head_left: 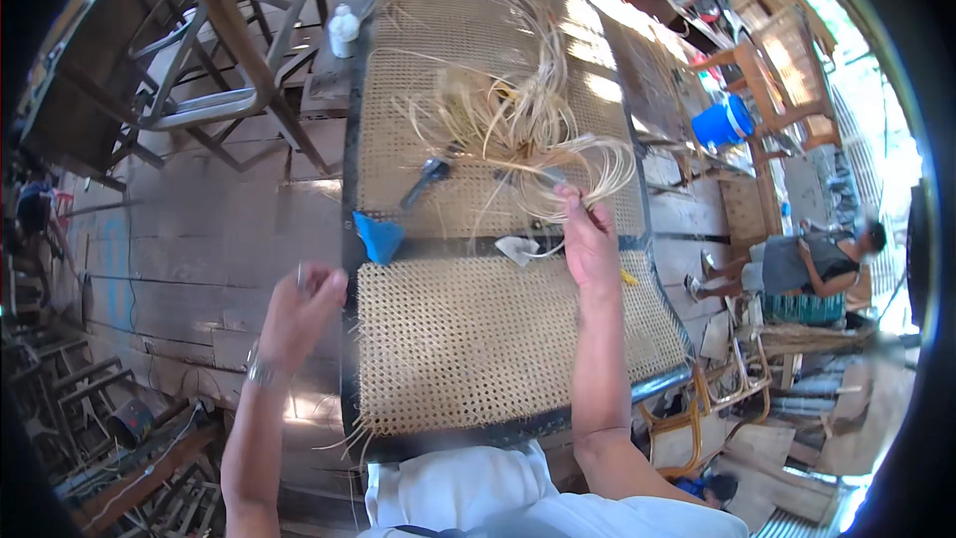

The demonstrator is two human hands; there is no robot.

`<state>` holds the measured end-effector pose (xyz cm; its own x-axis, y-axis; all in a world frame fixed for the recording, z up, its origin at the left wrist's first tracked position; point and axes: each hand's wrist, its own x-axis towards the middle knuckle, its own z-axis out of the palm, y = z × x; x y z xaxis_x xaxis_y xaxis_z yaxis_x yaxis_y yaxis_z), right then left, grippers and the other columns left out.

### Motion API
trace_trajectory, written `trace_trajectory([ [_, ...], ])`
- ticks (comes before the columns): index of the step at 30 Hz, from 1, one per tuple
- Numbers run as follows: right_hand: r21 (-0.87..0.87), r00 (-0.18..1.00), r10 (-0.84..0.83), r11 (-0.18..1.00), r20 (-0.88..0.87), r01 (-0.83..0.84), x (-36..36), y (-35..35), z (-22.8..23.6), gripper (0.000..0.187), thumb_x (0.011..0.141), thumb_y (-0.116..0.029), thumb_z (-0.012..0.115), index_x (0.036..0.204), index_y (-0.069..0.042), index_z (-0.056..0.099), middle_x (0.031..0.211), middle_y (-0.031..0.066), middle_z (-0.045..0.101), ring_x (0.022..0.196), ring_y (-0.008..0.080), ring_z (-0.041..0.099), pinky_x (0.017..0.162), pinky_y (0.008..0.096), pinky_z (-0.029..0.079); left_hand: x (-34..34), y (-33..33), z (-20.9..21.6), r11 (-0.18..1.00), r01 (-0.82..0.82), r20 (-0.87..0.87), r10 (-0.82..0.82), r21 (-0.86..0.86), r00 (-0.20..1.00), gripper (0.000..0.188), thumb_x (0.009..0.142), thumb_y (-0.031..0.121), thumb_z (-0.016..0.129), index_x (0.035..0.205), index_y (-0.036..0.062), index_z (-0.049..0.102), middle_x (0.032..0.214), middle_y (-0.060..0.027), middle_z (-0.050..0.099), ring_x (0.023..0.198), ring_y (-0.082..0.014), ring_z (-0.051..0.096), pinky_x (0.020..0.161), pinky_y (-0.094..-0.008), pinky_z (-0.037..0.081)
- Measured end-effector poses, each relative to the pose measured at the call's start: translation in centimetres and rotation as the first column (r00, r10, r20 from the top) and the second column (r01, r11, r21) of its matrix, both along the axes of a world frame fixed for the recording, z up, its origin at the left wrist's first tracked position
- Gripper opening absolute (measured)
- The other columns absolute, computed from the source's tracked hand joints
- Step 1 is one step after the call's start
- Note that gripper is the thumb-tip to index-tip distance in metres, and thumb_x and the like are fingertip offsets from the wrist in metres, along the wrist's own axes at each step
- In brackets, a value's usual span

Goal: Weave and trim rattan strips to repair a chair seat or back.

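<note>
Shirt (pixel 617 518) nearest, our right grip (pixel 591 237) pinched cane (pixel 533 120); our left grip (pixel 297 314) we couldn't tell; tugging risked tangles.

The left hand (pixel 304 313) was held out to the left with fingers curled inward, while the right hand (pixel 592 241), thumb and fingertips pinched together, was farther forward, its forearm (pixel 601 364) extended ahead.

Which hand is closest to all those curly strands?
The right hand: it's right at the strands. The left hand is past the table's left edge.
</note>
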<state>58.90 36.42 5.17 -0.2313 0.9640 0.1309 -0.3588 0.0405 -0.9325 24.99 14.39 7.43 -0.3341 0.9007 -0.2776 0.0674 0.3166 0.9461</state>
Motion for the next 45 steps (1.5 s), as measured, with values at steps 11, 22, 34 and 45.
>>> trace_trajectory([
  [11, -0.154, 0.969, 0.098, 0.979, -0.226, -0.135, 6.7, -2.8, -4.4, 0.014, 0.096, -0.006, 0.066, 0.109, -0.005, 0.069, 0.114, 0.0059, 0.069, 0.106, 0.0147, 0.060, 0.096, 0.0294, 0.042, 12.3, 15.1, -4.3, 0.997, 0.066, 0.070, -0.064, -0.038, 0.995, 0.038, 0.098, 0.037, 0.066, 0.113, 0.0019, 0.067, 0.088, -0.0008, 0.069, 0.073, -0.0070, 0.054, 0.062, -0.0253, 0.043],
  [22, -0.243, 0.957, 0.261, 0.944, 0.130, -0.225, 6.6, -3.5, -4.2, 0.015, 0.093, -0.006, 0.072, 0.108, -0.006, 0.071, 0.108, -0.0002, 0.070, 0.097, 0.0092, 0.063, 0.090, 0.0243, 0.050, 20.6, 7.7, -1.1, 0.952, -0.263, -0.351, 0.302, 0.155, 0.886, 0.028, 0.095, 0.009, 0.063, 0.121, 0.0028, 0.057, 0.100, -0.0027, 0.064, 0.077, -0.0094, 0.057, 0.065, -0.0244, 0.046],
  [34, -0.188, 0.916, 0.365, 0.924, 0.167, -0.334, 6.0, -4.1, -6.9, 0.012, 0.095, -0.001, 0.068, 0.107, -0.003, 0.070, 0.110, 0.0027, 0.070, 0.100, 0.0103, 0.062, 0.090, 0.0288, 0.050, 25.8, 15.7, 0.7, 0.999, -0.037, 0.241, 0.040, -0.016, 0.970, 0.060, 0.097, 0.047, 0.065, 0.122, -0.0079, 0.061, 0.100, -0.0112, 0.072, 0.077, -0.0131, 0.066, 0.062, -0.0242, 0.050],
  [45, -0.266, 0.901, 0.434, 0.871, 0.022, -0.413, 7.3, -4.0, -3.4, 0.035, 0.093, -0.006, 0.072, 0.126, 0.000, 0.061, 0.114, 0.0058, 0.069, 0.105, 0.0130, 0.064, 0.092, 0.0295, 0.051, 23.3, 14.2, -1.4, 1.000, 0.015, 0.569, -0.014, 0.003, 0.822, 0.014, 0.090, 0.017, 0.077, 0.098, 0.0063, 0.072, 0.075, 0.0063, 0.065, 0.059, -0.0023, 0.050, 0.050, -0.0203, 0.034],
])
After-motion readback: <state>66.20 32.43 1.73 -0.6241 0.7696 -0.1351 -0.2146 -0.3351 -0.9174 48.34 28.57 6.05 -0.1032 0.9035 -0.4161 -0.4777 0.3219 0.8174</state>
